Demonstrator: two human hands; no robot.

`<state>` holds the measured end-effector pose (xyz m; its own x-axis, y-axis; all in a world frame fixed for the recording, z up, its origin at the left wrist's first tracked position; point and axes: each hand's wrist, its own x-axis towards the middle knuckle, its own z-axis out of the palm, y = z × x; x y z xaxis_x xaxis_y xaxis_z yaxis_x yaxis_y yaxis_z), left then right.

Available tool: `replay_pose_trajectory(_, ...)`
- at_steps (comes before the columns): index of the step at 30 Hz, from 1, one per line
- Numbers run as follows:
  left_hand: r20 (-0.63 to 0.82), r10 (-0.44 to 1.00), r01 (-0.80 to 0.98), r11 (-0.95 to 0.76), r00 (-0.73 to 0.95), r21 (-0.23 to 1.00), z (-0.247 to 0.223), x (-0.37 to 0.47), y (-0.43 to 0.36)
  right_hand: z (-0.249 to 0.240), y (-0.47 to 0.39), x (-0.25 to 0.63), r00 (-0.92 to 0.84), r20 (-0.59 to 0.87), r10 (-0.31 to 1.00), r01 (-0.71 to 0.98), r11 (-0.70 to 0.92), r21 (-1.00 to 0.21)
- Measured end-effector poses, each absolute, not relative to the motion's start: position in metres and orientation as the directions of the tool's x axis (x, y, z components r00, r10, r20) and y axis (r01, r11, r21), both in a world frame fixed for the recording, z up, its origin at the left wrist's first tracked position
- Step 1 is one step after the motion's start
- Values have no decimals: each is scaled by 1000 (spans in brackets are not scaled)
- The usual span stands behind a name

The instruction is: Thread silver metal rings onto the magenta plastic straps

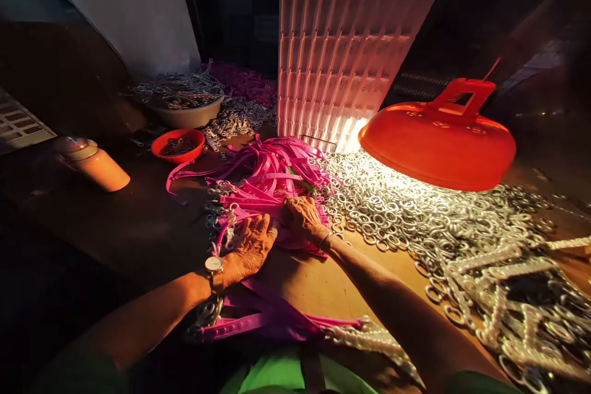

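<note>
At the centre of the frame both hands rest on a heap of pink straps (272,178) lying on the table (314,283); the left hand (247,246), with a watch (215,266) at its wrist, lies palm down on the near edge of the heap, fingers curled over a few straps, though whether it actually pinches one I cannot tell; the right hand (302,217), a thin bangle (324,239) at the wrist, presses its fingertips into the straps just beside the left, fingers bent and closed down onto the pile. More straps (268,317) — darker, with metal ends — trail toward the lower edge below the left forearm. To the right, a wide spread of metal rings (415,209) covers the table under an orange lamp (438,141); ring chains (508,283) lie at lower right. Behind the heap a white grid panel (341,43) stands upright. At upper left sit a grey bowl (189,112) of metal parts, a small red bowl (178,144) and, further left, an orange bottle (95,163) on its side.
</note>
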<state>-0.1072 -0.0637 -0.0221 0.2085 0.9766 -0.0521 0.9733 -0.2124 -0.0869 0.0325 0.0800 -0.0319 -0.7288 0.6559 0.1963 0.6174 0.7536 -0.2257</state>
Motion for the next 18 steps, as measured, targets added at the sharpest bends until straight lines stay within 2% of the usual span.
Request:
replay_pose_trajectory(4,133,944,946,-280,303,-165,-44,-111,-49,-33,87,43,-713,236,661,639,750,-169)
replay_pose_trajectory(6,158,940,946,-274,301,-170,-47,-108,-38,-30,94,46,-714,237,659,644,751,-147)
replay_pose_trajectory(10,131,973,979,-177,189,-102,-37,-97,-15,-17,94,54,-686,279,672,661,736,-146)
replay_pose_trajectory(12,123,981,988,-145,151,-57,-32,-93,-6,-11,75,64,-668,344,660,639,746,-190)
replay_pose_trajectory(14,111,984,991,-136,137,-16,-31,-93,-1,-8,42,80,-692,344,635,575,773,-270)
replay_pose_trajectory(18,107,983,988,-152,147,42,-35,-96,-7,-11,-39,122,-799,165,578,477,776,-412)
